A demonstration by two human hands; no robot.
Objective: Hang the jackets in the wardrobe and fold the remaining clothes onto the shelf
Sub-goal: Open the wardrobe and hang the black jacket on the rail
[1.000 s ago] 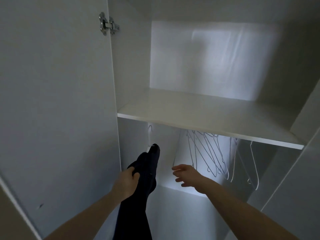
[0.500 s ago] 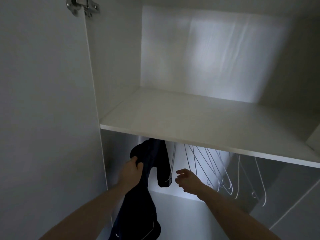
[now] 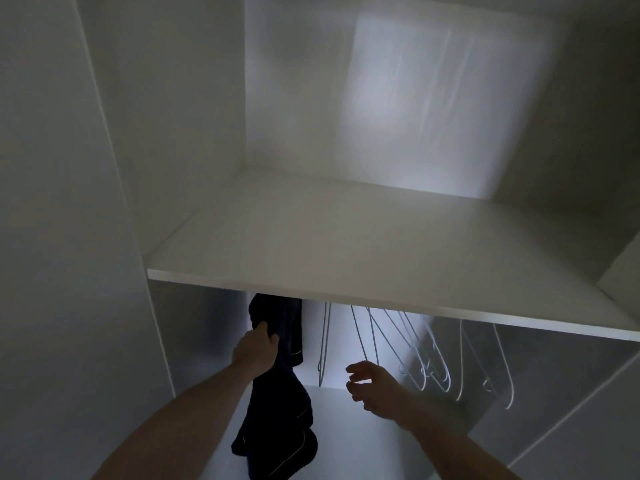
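A dark navy jacket (image 3: 277, 424) hangs down inside the white wardrobe, its top hidden behind the shelf's front edge. My left hand (image 3: 255, 348) grips the jacket near its top, just under the shelf (image 3: 346, 258). My right hand (image 3: 375, 386) hovers to the right of the jacket with loosely curled fingers and holds nothing. It sits just below the nearest of several white wire hangers (image 3: 426, 355), which hang in a row under the shelf. The rail itself is hidden by the shelf.
The wardrobe's left side wall (image 3: 114, 168) and the open door (image 3: 41, 237) stand close on the left. A slanted panel edge (image 3: 571, 410) closes in at the lower right. The back wall (image 3: 398, 98) above the shelf is lit.
My left hand has lifted the jacket's top higher, up behind the shelf edge. My right hand stayed open near the hangers. The view tilted upward, showing more of the shelf.
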